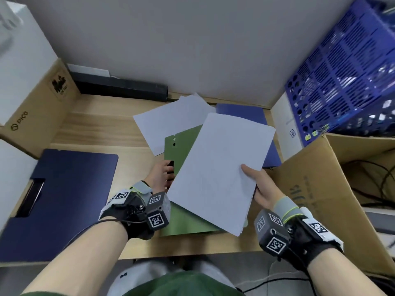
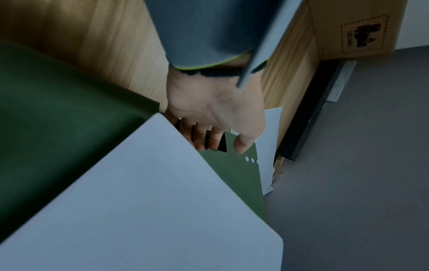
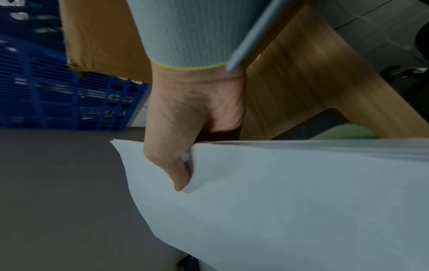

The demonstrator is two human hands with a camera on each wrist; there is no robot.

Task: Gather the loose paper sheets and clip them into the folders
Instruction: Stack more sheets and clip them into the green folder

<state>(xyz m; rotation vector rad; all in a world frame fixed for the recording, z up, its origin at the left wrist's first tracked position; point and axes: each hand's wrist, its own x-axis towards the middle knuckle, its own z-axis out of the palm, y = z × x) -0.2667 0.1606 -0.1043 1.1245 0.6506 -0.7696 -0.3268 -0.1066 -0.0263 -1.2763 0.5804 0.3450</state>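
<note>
A green folder (image 1: 181,146) (image 2: 46,110) lies open on the wooden desk (image 1: 96,129). My left hand (image 1: 163,173) (image 2: 216,117) pinches the black clip (image 1: 171,167) (image 2: 223,144) at the folder's left edge, thumb on the green board. My right hand (image 1: 256,182) (image 3: 185,128) grips a stack of white paper sheets (image 1: 220,167) (image 2: 150,210) (image 3: 290,192) by its right edge, thumb on top and fingers hidden beneath. The stack hangs tilted over the green folder and hides most of it. More loose sheets (image 1: 171,120) (image 2: 269,137) lie behind, partly under the folder.
A dark blue folder (image 1: 64,189) lies at the desk's left. Another blue folder (image 1: 241,113) sits behind the sheets. Cardboard boxes stand at the left (image 1: 42,107) and right (image 1: 320,189). A blue plastic crate (image 1: 342,82) stands at the back right, and a black bar (image 1: 121,88) runs along the wall.
</note>
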